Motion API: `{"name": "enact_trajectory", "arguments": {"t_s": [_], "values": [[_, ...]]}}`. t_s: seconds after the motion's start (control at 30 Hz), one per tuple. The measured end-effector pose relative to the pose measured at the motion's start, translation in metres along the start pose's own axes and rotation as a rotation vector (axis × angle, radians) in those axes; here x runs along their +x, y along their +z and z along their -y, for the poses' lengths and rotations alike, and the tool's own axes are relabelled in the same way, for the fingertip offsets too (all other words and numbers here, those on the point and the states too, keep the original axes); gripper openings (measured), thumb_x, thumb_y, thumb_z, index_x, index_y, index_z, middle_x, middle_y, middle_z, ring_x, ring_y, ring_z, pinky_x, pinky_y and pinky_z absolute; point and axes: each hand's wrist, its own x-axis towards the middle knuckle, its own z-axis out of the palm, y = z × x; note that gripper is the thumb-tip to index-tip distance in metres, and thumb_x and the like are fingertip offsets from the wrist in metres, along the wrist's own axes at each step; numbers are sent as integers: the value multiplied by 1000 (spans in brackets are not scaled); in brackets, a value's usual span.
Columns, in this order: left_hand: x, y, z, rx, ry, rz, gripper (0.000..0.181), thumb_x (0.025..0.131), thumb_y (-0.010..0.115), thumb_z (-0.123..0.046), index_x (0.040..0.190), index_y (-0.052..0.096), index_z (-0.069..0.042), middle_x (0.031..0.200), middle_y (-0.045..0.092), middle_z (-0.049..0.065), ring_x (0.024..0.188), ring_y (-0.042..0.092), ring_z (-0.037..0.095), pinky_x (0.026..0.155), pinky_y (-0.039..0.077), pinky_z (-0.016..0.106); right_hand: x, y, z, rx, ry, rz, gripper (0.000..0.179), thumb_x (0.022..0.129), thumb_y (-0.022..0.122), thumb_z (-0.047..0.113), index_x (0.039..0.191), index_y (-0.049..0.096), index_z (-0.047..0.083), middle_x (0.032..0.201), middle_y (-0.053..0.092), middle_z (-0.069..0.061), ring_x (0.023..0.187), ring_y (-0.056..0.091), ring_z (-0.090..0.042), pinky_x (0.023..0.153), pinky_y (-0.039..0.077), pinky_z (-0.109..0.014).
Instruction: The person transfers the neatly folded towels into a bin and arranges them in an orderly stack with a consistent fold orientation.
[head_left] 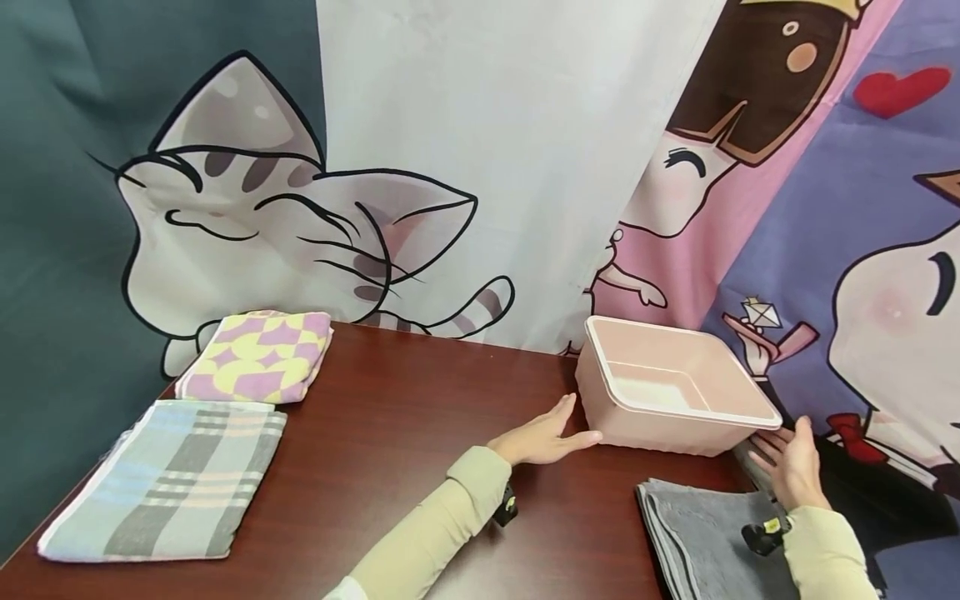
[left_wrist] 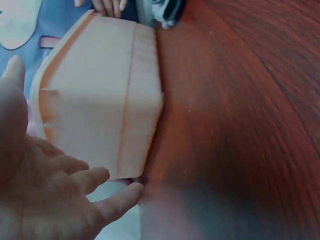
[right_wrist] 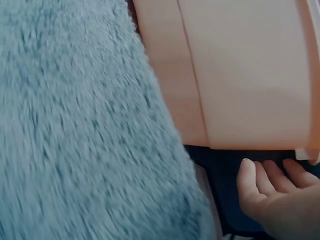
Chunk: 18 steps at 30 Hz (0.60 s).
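So both hands are open here, fingers straight and relaxed, nothing gripped. Left hand point(head_left: 543, 437) lies flat on the table point(head_left: 390, 433) with its fingertips at the near-left corner of the pink tub point(head_left: 675, 392); in the left wrist view its fingers point(left_wrist: 107, 202) sit right at the tub's bottom edge point(left_wrist: 107, 107), touching or as good as, hard to call. Right hand point(head_left: 791, 462) is at the tub's near-right corner, just past the table edge, palm turned in toward the wall; from the right wrist view those fingers point(right_wrist: 257, 182) are just under the tub's rim, and I can't tell if they actually make contact. So the tub sits straight ahead of both hands, between them, at the far right of the table up against the cartoon curtain point(head_left: 487, 167), its long axis running left-right across the person, empty inside. Left hand looks the closer of the two. Right by the right wrist there's a folded grey towel point(head_left: 705, 533) on the table, its far edge close to the tub's front wall. Way off on the left side are a plaid towel point(head_left: 168, 479) and, behind it, a purple-and-yellow checked one point(head_left: 258, 354), both folded and well apart from the hands.
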Motion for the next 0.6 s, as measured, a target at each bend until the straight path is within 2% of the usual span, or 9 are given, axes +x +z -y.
{"name": "enact_trajectory", "arguments": {"t_s": [0.07,0.13,0.2,0.27,0.37,0.4,0.47,0.5,0.6], "values": [[6,5,-1,-7,5,-10,90,69,30,-71,134,-2,-19,137,-2,-5,121,3,6,96,15,26,-1,6,-3,37,3,39,54,80,28,58,114,39,18,108,50,3,99,46,-12,81,35,-43],[11,9,-2,-9,14,-11,89,70,33,-69,134,-3,-19,137,-3,-6,121,3,5,95,16,26,-6,20,-5,60,12,34,63,79,22,60,128,23,21,126,33,2,113,31,-13,91,20,-46],[16,14,-4,-5,36,-1,89,72,39,-65,134,-3,-17,137,-3,-5,121,2,5,95,16,25,-11,31,-7,67,7,-13,65,79,20,61,132,16,23,132,21,5,118,21,-13,94,12,-45],[20,20,-5,12,62,9,88,74,44,-59,134,-2,-14,138,-2,-3,121,2,5,95,15,24,-16,43,-8,118,-5,-58,63,80,20,60,131,18,22,135,13,4,121,10,-15,95,2,-44],[25,26,-8,28,80,18,86,76,50,-49,134,-1,-11,138,1,2,122,2,6,95,14,21,-18,52,-10,127,-25,-117,62,81,20,59,130,20,21,136,12,2,121,10,-16,96,3,-41],[26,29,-9,28,77,17,86,77,51,-47,134,-1,-11,138,2,2,122,3,7,95,14,21,-20,57,-9,133,-21,-137,64,81,19,58,133,13,21,137,3,2,122,3,-16,96,-3,-39],[29,33,-12,15,63,12,85,77,52,-46,134,-1,-12,138,3,3,121,5,6,94,15,20,-19,56,-11,131,-28,-159,63,82,20,58,132,15,20,136,7,1,122,7,-15,96,-2,-38],[31,35,-14,-4,56,6,86,77,53,-44,134,-2,-13,138,3,3,121,6,6,94,15,20,-17,56,-11,127,-30,-163,65,82,21,57,134,9,20,137,6,1,122,8,-14,96,-1,-38],[35,41,-17,-38,44,-19,88,76,55,-42,134,-5,-13,138,0,2,121,6,6,94,16,20,-13,54,-13,139,-43,-194,60,83,31,53,132,17,21,132,18,2,119,15,-12,96,2,-39]]}}
